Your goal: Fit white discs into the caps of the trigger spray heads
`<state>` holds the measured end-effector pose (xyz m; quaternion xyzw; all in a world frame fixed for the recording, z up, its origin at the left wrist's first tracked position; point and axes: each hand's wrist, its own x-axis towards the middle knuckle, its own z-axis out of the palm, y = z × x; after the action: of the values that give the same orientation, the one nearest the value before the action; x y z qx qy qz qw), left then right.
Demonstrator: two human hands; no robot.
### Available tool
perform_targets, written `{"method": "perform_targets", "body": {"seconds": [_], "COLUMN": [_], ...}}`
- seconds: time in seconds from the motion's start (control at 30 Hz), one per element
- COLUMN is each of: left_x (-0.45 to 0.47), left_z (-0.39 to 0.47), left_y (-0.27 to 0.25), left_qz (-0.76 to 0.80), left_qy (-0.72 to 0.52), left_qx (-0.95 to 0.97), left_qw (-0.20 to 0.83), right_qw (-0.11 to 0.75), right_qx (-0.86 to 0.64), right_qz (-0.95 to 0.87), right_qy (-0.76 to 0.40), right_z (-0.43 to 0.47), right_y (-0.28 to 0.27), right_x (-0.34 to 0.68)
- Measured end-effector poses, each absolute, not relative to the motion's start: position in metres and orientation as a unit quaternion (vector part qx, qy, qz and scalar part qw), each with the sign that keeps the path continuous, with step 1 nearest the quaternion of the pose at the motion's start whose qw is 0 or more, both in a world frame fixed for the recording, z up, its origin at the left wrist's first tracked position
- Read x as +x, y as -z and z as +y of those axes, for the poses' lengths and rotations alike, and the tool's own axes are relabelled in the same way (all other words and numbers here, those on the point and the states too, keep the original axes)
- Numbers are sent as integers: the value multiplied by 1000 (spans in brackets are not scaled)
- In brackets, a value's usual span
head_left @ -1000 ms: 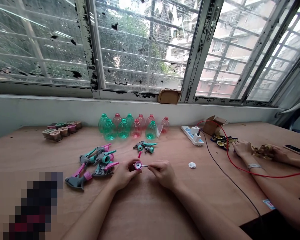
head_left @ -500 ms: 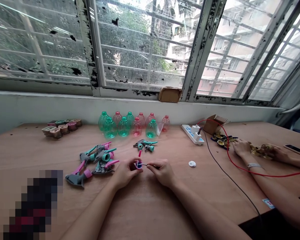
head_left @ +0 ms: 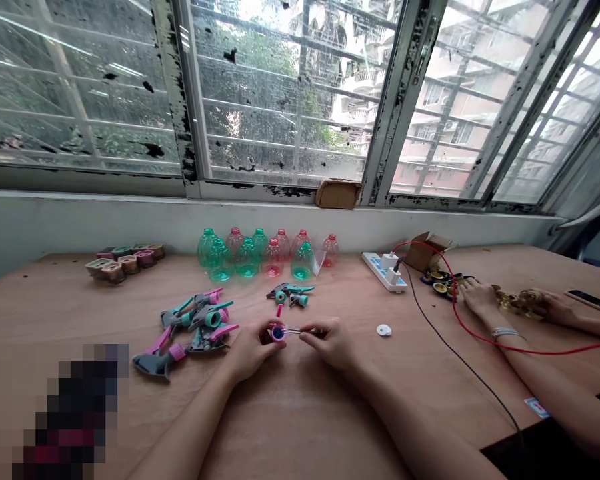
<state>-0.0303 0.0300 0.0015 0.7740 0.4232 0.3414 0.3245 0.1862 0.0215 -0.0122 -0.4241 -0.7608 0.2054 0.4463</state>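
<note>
My left hand [head_left: 251,348] is closed around a spray bottle trigger head [head_left: 279,333], its pink collar turned up toward me and its pink lever pointing away. Dark blue shows inside the collar. In my right hand [head_left: 330,341] is a pair of metal tweezers [head_left: 293,331], pinched between thumb and fingers. Their two tips are spread a little and reach the collar's right rim; whether they touch it I cannot tell. To the left of my left hand lies a pile of grey trigger heads [head_left: 200,320] with pink and teal parts. Two teal-and-grey trigger heads [head_left: 291,293] lie just beyond my hands.
Green and pink clear bottles [head_left: 249,259] stand by the wall. White discs [head_left: 383,330] lie right of my right hand. A power strip [head_left: 384,272] with a red cable [head_left: 473,328] is farther right. Another person's hands [head_left: 480,298] handle gold-coloured pieces there. Small containers [head_left: 125,262] sit far left.
The tweezers have drawn back slightly to the right from inside the collar, and their tips now show apart. My left hand keeps its hold on the trigger head.
</note>
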Motion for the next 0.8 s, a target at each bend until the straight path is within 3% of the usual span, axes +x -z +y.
{"method": "perform_targets", "body": {"seconds": [0.17,0.37,0.47,0.67,0.8], "left_x": [-28,-26,-28,-29,-30], "left_z": [27,32,33,29,31], "left_y": [-7,-9,-8,-11,-10], "left_qz": [433,433,426,436,437], "left_qy": [-335,-326,-330,-332,-333], "left_qx": [775,780,780,778,779], "left_qw": [315,314,317,306,302], "right_qw": [313,9,-77,-101,-13], "right_qx": [-484,-595,-592,-587,-618], "right_qz": [-805,-801,-796,-794,-778], "right_qy": [-138,73,102,122,112], "right_z": [21,15,15,21,25], "right_y": [-21,-66,-78,-77,-74], "right_x": [275,382,393,384,372]}}
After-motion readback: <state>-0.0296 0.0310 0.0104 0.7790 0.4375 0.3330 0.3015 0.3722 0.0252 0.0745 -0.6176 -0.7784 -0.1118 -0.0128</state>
